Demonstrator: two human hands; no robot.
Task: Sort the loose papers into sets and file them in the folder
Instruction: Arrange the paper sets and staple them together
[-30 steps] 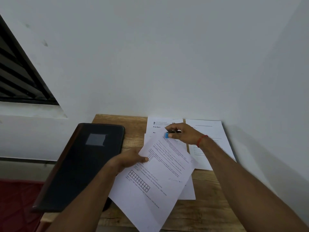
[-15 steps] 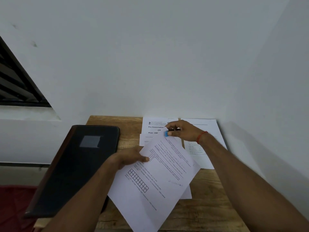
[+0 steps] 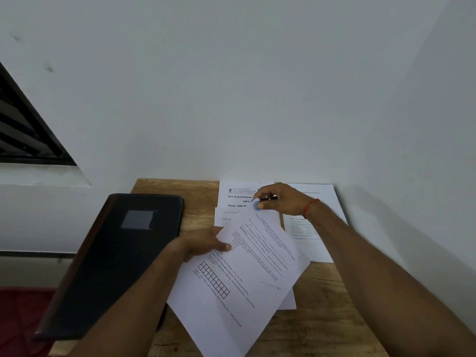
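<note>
Tilted sheet (image 3: pixel 244 274) held both ends — left hand (image 3: pixel 203 244) grips side edge, right hand (image 3: pixel 282 200) pinches top corner.

Wooden tabletop (image 3: pixel 319 300). A closed black folder (image 3: pixel 116 266) overhangs its left edge; right of the folder lie printed papers (image 3: pixel 237 197), side by side.

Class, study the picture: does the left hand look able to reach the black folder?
Probably yes: the black folder lies just beside the left hand, nothing between them. But that hand grips the printed sheet, so it must let go first. The right hand pinches the sheet's top corner.
</note>
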